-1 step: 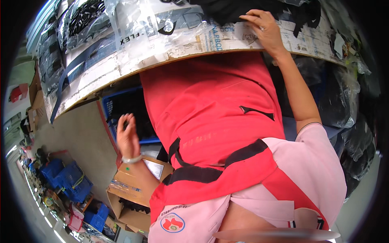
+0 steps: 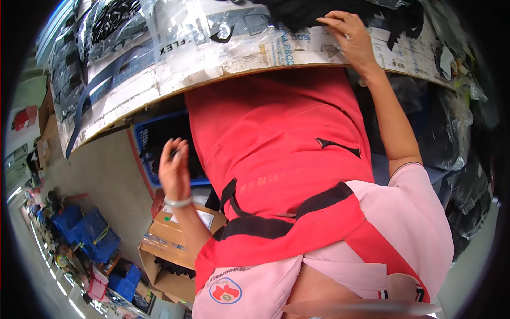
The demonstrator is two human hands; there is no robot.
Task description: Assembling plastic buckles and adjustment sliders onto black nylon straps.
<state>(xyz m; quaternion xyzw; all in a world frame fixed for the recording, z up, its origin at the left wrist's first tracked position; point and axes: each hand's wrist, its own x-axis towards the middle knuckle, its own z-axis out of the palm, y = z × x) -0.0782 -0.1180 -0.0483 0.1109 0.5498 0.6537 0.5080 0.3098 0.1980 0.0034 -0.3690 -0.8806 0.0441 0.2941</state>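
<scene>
My right hand [image 2: 353,45] reaches over the table at the top of the view. Its fingertips are drawn together at the edge of a black cloth [image 2: 297,15], which looks slightly blurred there. Apart from the table, my left hand [image 2: 175,173] is raised in front of the blue crate and wears a pale bracelet [image 2: 178,202]. Its fingers are curled together, and a small dark patch shows between them. Whether that is a held thing or a gap is too blurred to tell.
On the worktable [image 2: 207,74] lie clear plastic bags [image 2: 114,26] of black parts and a dark strap [image 2: 87,101]. Below stand a blue crate [image 2: 141,141] with black contents and a cardboard box [image 2: 167,236]. A large plastic bag [image 2: 449,133] sits under the right side.
My left hand has shifted up and to the right. My right hand has moved only slightly to the right, still at the black cloth.
</scene>
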